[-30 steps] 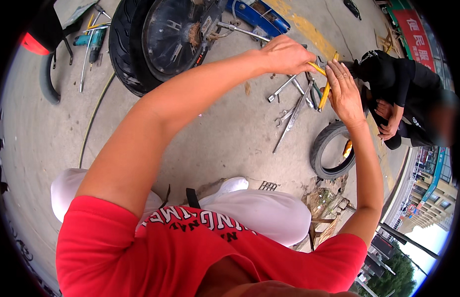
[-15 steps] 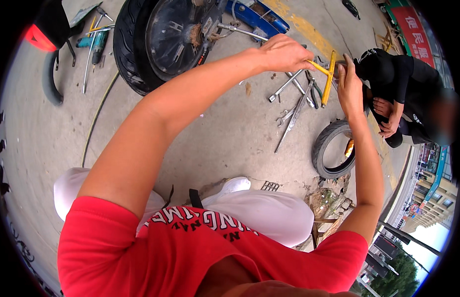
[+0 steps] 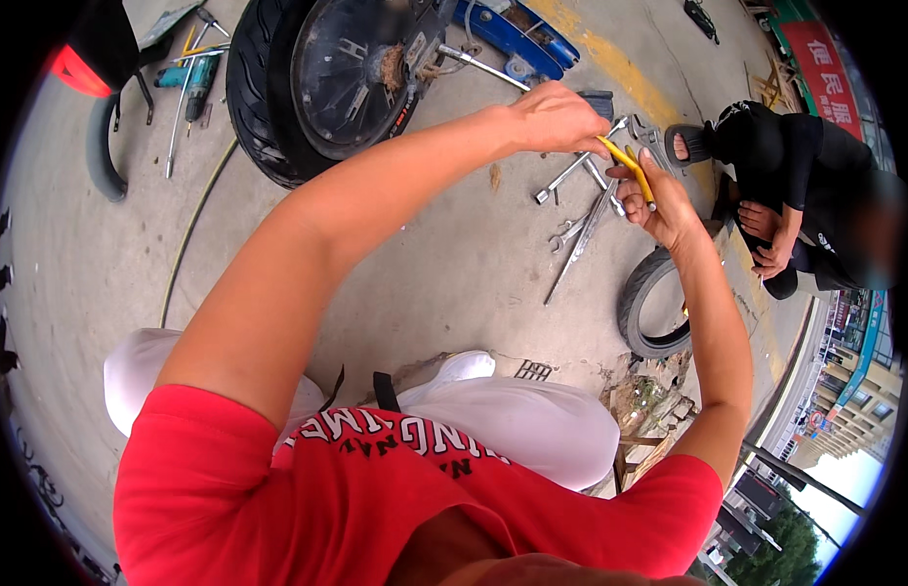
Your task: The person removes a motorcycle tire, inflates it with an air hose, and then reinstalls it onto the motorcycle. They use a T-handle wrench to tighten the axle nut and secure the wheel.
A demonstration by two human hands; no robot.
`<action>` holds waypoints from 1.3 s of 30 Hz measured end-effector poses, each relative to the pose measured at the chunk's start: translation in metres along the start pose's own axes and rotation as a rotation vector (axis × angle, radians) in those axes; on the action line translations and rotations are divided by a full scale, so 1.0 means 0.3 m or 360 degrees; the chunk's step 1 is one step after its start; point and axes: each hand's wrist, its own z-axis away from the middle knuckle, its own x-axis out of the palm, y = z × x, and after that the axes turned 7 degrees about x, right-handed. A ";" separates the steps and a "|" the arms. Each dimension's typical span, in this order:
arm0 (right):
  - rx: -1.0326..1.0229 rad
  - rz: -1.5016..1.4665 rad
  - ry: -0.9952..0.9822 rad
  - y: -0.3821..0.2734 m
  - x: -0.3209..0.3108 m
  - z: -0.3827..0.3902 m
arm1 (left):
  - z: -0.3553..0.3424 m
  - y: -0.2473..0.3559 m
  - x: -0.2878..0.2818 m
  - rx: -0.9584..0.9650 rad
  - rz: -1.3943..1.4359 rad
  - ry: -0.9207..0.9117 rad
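My left hand (image 3: pixel 563 117) is closed around the stem of a T-handle wrench, just short of its yellow crossbar (image 3: pixel 642 178). A silver shaft (image 3: pixel 483 66), apparently the same tool's, runs from beyond my left hand to the hub of a wheel (image 3: pixel 361 78) with a black tyre; my fingers hide the middle. My right hand (image 3: pixel 666 207) is at the crossbar, its fingers loosely curled around it and the thumb on the other side. Under both hands, a cross-shaped lug wrench (image 3: pixel 563 179) and an open-ended spanner (image 3: pixel 568 232) lie on the concrete.
A loose tyre (image 3: pixel 638 303) lies to the right, beside broken ground. At the far right a person in black (image 3: pixel 805 156) squats, hands together. A blue metal part (image 3: pixel 522 39) lies behind the wheel; a teal power drill (image 3: pixel 195 86) and a hose (image 3: pixel 195 220) are left.
The yellow crossbar has turned and looks shorter. My right hand has moved left and down, from open beside the crossbar to curled around it. My left hand stays on the stem.
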 end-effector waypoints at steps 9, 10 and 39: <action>-0.0781 0.0369 0.0188 0.027 -0.019 0.006 | -0.014 0.003 -0.037 -0.0035 0.0007 0.0122; -0.0097 -0.0411 -0.0131 -0.003 -0.012 0.017 | -0.014 0.013 -0.029 0.0001 0.0000 0.0154; -0.2025 0.2331 0.0639 -0.031 -0.034 -0.038 | -0.016 0.009 -0.041 -0.0016 0.0044 0.0050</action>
